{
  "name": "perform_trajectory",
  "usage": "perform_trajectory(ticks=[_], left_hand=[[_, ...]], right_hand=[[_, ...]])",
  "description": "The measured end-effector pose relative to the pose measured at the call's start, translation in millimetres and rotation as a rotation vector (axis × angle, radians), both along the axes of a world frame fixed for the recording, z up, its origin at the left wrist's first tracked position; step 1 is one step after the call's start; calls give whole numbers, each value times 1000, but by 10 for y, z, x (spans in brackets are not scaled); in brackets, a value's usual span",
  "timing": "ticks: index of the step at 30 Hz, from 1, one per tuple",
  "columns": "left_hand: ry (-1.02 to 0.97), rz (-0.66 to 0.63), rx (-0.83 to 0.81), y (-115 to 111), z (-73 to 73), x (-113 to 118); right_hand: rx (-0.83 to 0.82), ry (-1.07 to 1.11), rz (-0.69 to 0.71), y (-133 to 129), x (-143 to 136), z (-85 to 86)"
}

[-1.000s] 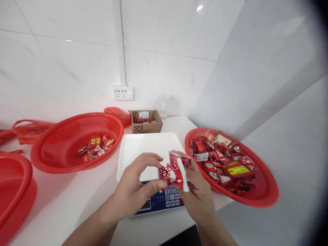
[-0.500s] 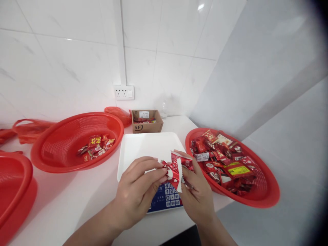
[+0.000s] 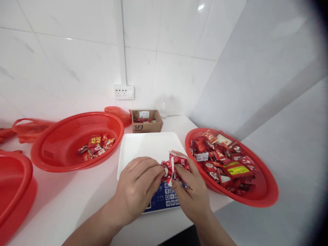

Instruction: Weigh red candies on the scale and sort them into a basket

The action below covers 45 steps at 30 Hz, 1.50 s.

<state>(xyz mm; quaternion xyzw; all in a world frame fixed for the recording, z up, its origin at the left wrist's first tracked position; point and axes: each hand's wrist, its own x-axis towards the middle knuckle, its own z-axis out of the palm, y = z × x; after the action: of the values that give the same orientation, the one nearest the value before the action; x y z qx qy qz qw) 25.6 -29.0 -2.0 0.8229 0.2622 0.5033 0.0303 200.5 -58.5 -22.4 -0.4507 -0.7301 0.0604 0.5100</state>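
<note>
Red-and-white wrapped snack packets point(image 3: 167, 169) are bunched between my two hands, just above the front of a white scale point(image 3: 151, 143) with a blue keypad. My left hand point(image 3: 139, 186) pinches the left side of the bunch with fingertips and thumb. Around the right side, my right hand point(image 3: 192, 184) is closed, with its fingers curled over the packets and its thumb below. How many packets are held is hidden by the fingers. To the right, a red plastic basket point(image 3: 266, 191) holds a heap of similar red packets.
Another red basket point(image 3: 51, 150) on the left contains several packets, and a third basket point(image 3: 17, 171) is cut off at the left edge. Behind the scale stands a small cardboard box point(image 3: 147, 128) with packets inside. Red plastic bags point(image 3: 33, 130) lie along the wall.
Both hands stay over the scale. My right hand has shifted slightly left, and the packets have turned and bunched closer, their white crimped edge now nearer my left fingers.
</note>
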Motion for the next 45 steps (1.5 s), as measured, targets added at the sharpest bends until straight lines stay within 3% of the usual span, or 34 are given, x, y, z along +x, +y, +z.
perform_trajectory(ticks=[6,10,18,28,33,40,45], left_hand=[[-59,-125,-408,-31,19,-35],[42,-203,-550,-26,33,-33],[29,-299,-559,-41,70,-38],[19,-324,-504,-54,93,-30],[71,-313,-496,-65,98,-34],[50,-298,-580,-44,71,-13],[46,-278,-572,-49,52,-3]], right_hand=[[-47,77,57,-33,9,9],[-49,130,68,-46,7,11],[-64,157,146,-77,-6,34],[-239,389,205,-104,-59,142],[-223,351,175,-92,-38,166],[-186,289,140,-87,5,51],[-199,283,179,-85,-28,72]])
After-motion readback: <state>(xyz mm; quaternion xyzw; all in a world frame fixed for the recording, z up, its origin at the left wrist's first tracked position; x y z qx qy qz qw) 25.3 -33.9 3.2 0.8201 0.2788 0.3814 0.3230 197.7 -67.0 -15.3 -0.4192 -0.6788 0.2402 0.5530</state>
